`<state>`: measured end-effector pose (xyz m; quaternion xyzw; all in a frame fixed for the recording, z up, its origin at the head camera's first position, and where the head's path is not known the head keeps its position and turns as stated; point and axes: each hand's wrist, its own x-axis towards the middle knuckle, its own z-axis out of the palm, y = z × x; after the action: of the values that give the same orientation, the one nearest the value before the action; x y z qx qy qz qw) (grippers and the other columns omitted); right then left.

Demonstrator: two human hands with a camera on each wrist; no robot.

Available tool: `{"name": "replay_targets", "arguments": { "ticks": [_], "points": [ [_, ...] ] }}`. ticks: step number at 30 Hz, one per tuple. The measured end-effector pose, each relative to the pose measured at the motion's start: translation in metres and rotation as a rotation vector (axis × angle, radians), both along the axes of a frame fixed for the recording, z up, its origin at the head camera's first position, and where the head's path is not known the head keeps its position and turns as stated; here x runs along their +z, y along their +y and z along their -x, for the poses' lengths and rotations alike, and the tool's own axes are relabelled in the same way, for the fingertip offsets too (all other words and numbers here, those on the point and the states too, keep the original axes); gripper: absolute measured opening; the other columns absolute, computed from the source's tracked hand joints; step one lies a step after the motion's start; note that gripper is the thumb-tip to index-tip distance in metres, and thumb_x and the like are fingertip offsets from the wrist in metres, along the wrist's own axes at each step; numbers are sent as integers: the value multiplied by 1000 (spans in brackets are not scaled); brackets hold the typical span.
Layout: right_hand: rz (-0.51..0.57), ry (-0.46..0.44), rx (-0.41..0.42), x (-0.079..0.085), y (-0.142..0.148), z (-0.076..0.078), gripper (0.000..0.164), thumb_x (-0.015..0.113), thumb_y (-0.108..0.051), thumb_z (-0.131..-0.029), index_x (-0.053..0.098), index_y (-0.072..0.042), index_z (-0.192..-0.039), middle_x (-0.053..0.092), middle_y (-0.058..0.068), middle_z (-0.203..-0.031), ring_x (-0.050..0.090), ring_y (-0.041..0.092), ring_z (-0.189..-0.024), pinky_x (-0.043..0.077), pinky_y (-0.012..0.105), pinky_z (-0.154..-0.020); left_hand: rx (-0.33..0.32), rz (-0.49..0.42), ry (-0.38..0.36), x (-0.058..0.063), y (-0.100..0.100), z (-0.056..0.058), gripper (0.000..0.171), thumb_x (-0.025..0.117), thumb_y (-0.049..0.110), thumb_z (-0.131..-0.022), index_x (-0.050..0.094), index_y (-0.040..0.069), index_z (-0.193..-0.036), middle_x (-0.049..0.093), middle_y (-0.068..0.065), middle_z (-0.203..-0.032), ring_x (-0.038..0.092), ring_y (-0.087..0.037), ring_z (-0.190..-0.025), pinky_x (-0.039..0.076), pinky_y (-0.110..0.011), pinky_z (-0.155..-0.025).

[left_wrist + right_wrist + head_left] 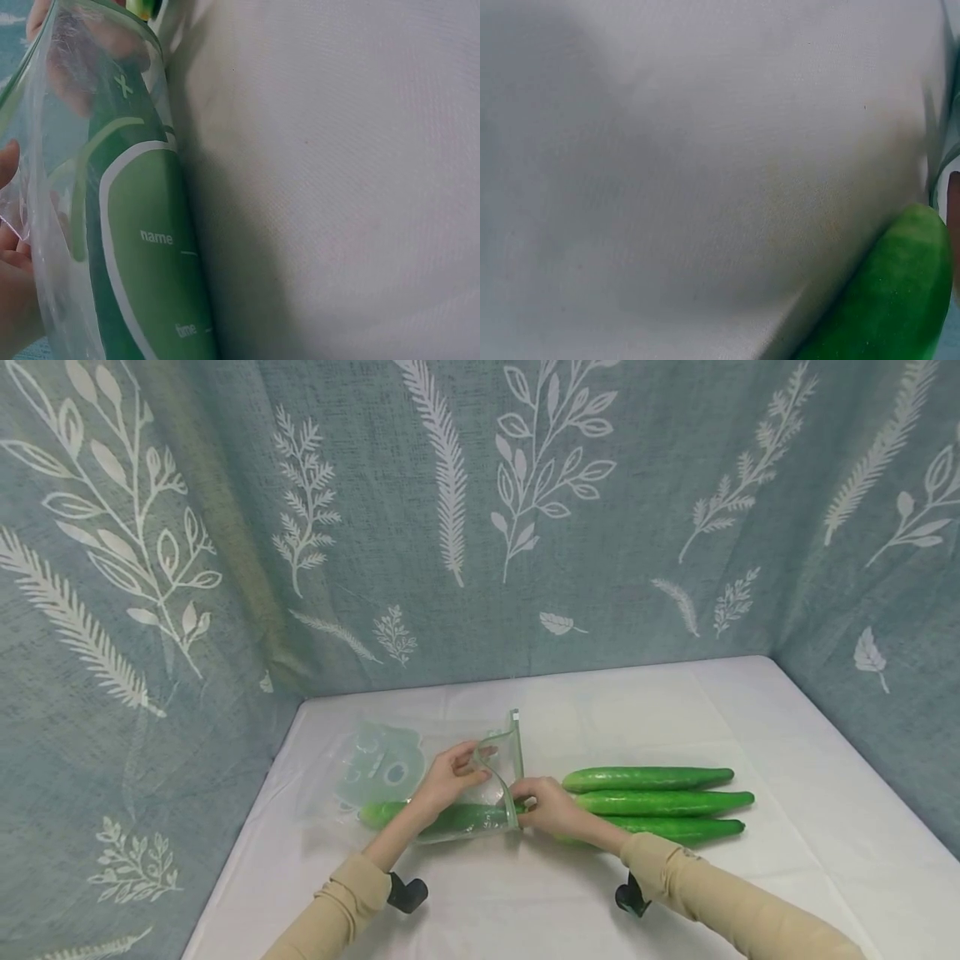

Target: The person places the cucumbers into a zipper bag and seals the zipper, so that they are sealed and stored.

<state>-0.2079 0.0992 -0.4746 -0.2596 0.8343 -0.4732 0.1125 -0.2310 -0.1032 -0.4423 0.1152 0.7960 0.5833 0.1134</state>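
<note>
A clear zip bag (442, 739) with a green-edged mouth and a pale printed face lies on its side, its mouth toward the right. Inside it is a green cucumber (468, 818), its tip at the mouth. My left hand (444, 781) pinches the upper lip of the mouth, thumb and fingers apart around the film. At the lower part of the mouth, my right hand (553, 806) grips the cucumber's end, with fingers (71, 75) showing through the film. Printed words "name" and "time" show on the bag in the left wrist view.
Three loose cucumbers (663, 803) lie side by side on the white-covered table (637, 710), right behind my right hand. The pale end of one cucumber (892, 289) shows close up in the right wrist view. A blue-green leaf-patterned curtain (480, 527) surrounds the table's back and sides.
</note>
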Motion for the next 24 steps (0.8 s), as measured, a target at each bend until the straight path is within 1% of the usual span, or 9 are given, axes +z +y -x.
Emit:
{"name": "replay_targets", "arguments": {
  "ticks": [3, 4, 6, 10, 13, 17, 24],
  "points": [
    [4, 2, 6, 1, 1, 0, 27, 70, 0, -77, 71, -7, -103, 72, 7, -103, 66, 23, -100, 56, 30, -85, -7, 9, 2, 10, 1, -6, 42, 63, 3, -88, 54, 1, -129, 58, -17, -131, 51, -38, -126, 44, -50, -104],
    [7, 0, 7, 1, 1, 0, 27, 70, 0, -77, 71, -7, -103, 72, 7, -103, 66, 23, -100, 55, 28, -85, -6, 15, 2, 11, 1, -6, 42, 63, 3, -88, 54, 1, -129, 58, -17, -131, 51, -38, -125, 44, -50, -104],
    [12, 5, 9, 1, 2, -1, 27, 70, 0, -77, 71, -7, -103, 72, 7, -104, 66, 23, -99, 55, 25, -84, -8, 11, -2, 9, 0, -6, 42, 63, 4, -88, 54, 2, -129, 58, -17, -132, 51, -37, -126, 43, -49, -104],
    [10, 13, 14, 2, 2, -2, 29, 69, 2, -76, 70, -5, -105, 71, 9, -106, 66, 23, -99, 55, 22, -83, -4, -9, -10, -4, -2, 0, 44, 65, 6, -88, 54, 4, -130, 58, -15, -133, 51, -34, -126, 43, -48, -105],
    [0, 12, 15, 2, 3, -3, 31, 69, 2, -77, 69, -5, -107, 71, 10, -108, 66, 24, -99, 55, 22, -83, -9, -13, 3, -7, -2, 2, 43, 65, 8, -88, 55, 4, -129, 59, -15, -132, 53, -34, -125, 44, -48, -104],
    [-4, 8, 12, 2, 4, -5, 31, 70, 0, -78, 69, -5, -108, 71, 10, -108, 66, 23, -99, 56, 24, -84, -12, -10, 9, -9, -2, 2, 42, 66, 9, -88, 55, 4, -128, 59, -15, -131, 52, -35, -125, 44, -48, -104],
    [20, -5, 17, 1, 7, -4, 33, 71, -1, -78, 68, -2, -111, 70, 10, -110, 66, 24, -99, 56, 26, -86, 8, -4, 0, -8, -1, 1, 43, 65, 8, -88, 54, 3, -129, 58, -17, -131, 53, -36, -124, 45, -47, -103]
  ]
}}
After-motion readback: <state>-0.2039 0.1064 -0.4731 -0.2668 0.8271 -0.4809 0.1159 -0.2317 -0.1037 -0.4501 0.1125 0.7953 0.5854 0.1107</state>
